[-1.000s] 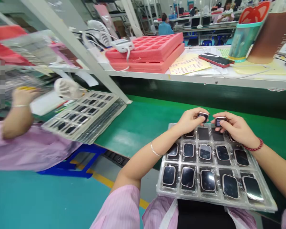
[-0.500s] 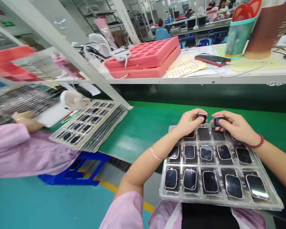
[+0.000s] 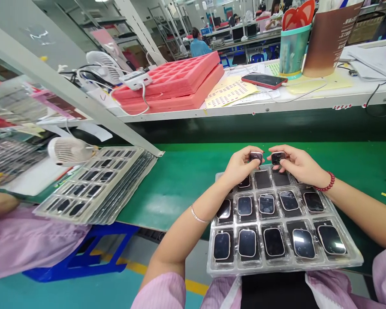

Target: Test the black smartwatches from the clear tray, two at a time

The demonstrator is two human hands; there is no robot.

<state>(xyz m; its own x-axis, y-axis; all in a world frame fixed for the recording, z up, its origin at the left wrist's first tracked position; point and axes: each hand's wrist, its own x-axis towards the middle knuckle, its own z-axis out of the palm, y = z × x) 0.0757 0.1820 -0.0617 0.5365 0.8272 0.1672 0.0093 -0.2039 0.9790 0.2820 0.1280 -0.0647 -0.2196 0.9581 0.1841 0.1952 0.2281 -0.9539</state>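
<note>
My left hand point(image 3: 242, 165) is closed on a small dark smartwatch case point(image 3: 255, 157), its thumb pressed against the face. A second smartwatch case point(image 3: 277, 157) is pinched in my right hand point(image 3: 300, 165), a short gap away from the first. Both are held over the far edge of a clear plastic tray point(image 3: 266, 271). Rows of square pockets in the tray carry dark-faced watch cases, such as one near the front middle point(image 3: 274, 242). Two pockets in the far row, below my hands, show only dark padding point(image 3: 262, 179). My wrists hide parts of that row.
To the left, a stack of filled trays point(image 3: 116, 189) stands beside a white fan point(image 3: 67, 151) and a co-worker's sleeve point(image 3: 35, 240). Above the green bench point(image 3: 176, 180), a shelf holds red foam trays point(image 3: 170, 86), a phone point(image 3: 263, 80) and a teal cup point(image 3: 294, 51).
The camera view has turned a little to the right, so the surroundings appear shifted left. Both hands still hold their watch cases over the tray's far edge.
</note>
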